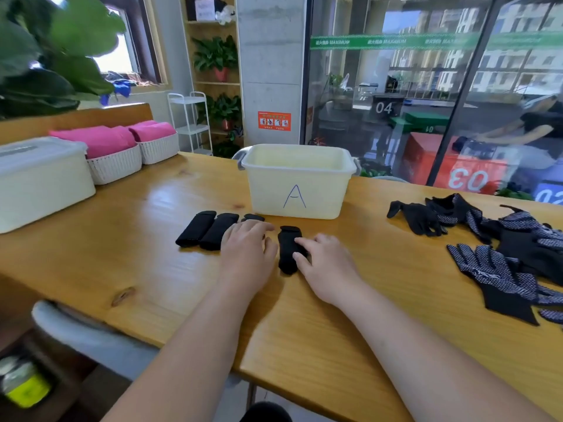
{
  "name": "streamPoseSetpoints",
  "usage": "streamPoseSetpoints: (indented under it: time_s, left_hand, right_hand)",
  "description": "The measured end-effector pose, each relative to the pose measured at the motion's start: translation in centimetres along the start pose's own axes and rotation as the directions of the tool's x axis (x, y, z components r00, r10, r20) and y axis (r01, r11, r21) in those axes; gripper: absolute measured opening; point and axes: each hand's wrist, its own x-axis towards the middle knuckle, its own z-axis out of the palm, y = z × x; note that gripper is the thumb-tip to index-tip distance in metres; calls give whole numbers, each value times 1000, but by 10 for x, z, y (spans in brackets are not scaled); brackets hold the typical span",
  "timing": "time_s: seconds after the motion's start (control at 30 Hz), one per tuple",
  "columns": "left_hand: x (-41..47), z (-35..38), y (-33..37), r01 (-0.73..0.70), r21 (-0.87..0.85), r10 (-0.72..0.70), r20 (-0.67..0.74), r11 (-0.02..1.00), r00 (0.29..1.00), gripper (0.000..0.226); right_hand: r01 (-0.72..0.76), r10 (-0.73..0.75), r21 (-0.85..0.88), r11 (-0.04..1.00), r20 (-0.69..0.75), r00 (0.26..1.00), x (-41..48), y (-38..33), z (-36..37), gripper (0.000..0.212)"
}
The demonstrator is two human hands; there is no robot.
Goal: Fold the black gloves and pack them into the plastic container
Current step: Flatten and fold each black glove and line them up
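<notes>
- The left hand lies flat, fingers together, on a folded glove and hides most of it.
- The right hand rests straight fingers on a roll just to the right.
- That roll lies near to far. Its far end points at the box just behind it.
- Two more rolls lie side by side on the left, pointing the same way.
- I think this fold is nearly done. Next, lift the rolls into the box, squeezing so they stay shut.
- Far right on the tabletop wait loose gloves.
</notes>
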Motion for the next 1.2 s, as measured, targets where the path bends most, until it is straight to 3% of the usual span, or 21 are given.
streamPoseSetpoints:
  time_s: [0.13, 0.23, 0.6, 0.8, 1.2]
  left_hand:
    - [3, -1, -9, 153, -97, -162, -93, 983, 982, 27]
    - [6, -1, -11, 175, -106, -185, -95, 979, 978, 28]
    - [4, 12, 0, -17, -33, 15, -59, 999, 998, 36]
    - [-1, 30, 51, -234, -5, 233, 120, 972, 965, 39]
    - [-5, 86, 176, -306, -122, 329, 396, 944, 857, 47]
  right_hand:
    - [-31, 31, -43, 999, 4, 1000, 28, -22, 18, 52]
    - [-32, 34, -68, 997, 32, 999, 44, -35, 25, 53]
    - [10, -10, 6, 1000, 32, 999, 24, -1, 4, 51]
    - [-82, 82, -54, 995, 13, 997, -5, 58, -25, 51]
    - [-328, 313, -206, 922, -106, 944, -76, 162, -74, 50]
